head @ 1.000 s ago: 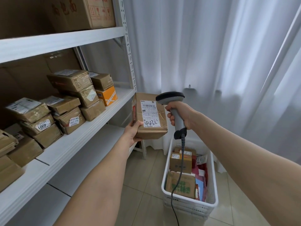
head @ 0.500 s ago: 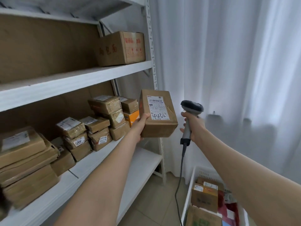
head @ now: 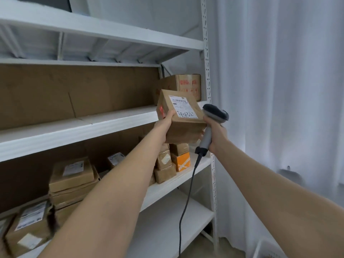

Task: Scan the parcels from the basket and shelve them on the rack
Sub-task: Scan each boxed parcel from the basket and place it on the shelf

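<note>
My left hand (head: pixel 166 122) grips a brown cardboard parcel (head: pixel 183 128) with a white label marked 4432, holding it up in front of the white rack (head: pixel 119 116) at the level of its second shelf from the top. My right hand (head: pixel 216 134) is wrapped around the grey handle of a corded barcode scanner (head: pixel 216 113), whose dark head sits just right of the parcel. The fingers of that hand also touch the parcel's right side. Only the white rim of the basket (head: pixel 264 247) shows at the bottom right.
A large carton (head: pixel 186 86) stands at the right end of the second shelf. Several taped parcels (head: pixel 72 175) and an orange box (head: pixel 181 161) crowd the shelf below. White curtains (head: pixel 279 90) hang to the right. The scanner cable (head: pixel 186 202) dangles down.
My view has tilted upward and the basket has almost left the frame. Both hands have lifted the parcel and scanner from the lower shelf level up to the second shelf, closer together.
</note>
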